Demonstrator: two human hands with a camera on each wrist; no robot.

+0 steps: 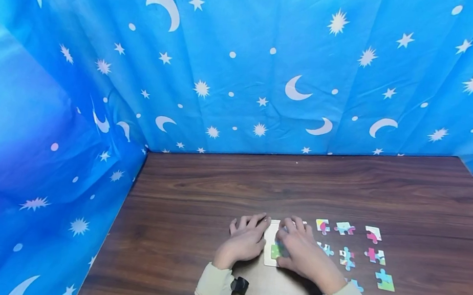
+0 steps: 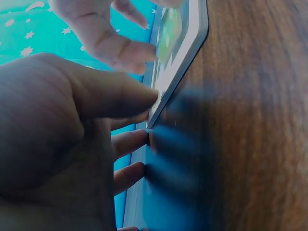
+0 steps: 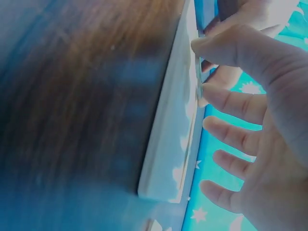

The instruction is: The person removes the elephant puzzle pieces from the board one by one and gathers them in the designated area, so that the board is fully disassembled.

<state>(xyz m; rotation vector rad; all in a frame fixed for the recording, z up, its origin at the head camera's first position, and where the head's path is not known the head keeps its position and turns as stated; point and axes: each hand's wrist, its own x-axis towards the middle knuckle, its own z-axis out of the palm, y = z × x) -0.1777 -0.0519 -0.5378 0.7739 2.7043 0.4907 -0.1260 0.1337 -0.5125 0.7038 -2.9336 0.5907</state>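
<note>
A shallow white puzzle tray [image 1: 267,258] lies on the table between the two hands. My left hand [image 1: 244,243] rests at its left side, the thumb touching the tray's edge and the other fingers fairly straight, reaching down to the tabletop. Over the tray, my right hand [image 1: 301,250] pinches a green and blue puzzle piece [image 1: 275,251] between thumb and index finger, low against the tray's surface. In the left wrist view the green part of that piece [image 2: 169,36] shows inside the tray's rim. The right hand hides much of the tray.
Loose puzzle pieces lie right of the tray, among them a pink and white piece [image 1: 373,234], a blue and green piece [image 1: 385,280] and a blue and pink piece [image 1: 347,258]. A blue curtain [image 1: 247,60] with stars and moons hangs behind the wooden table [image 1: 195,191].
</note>
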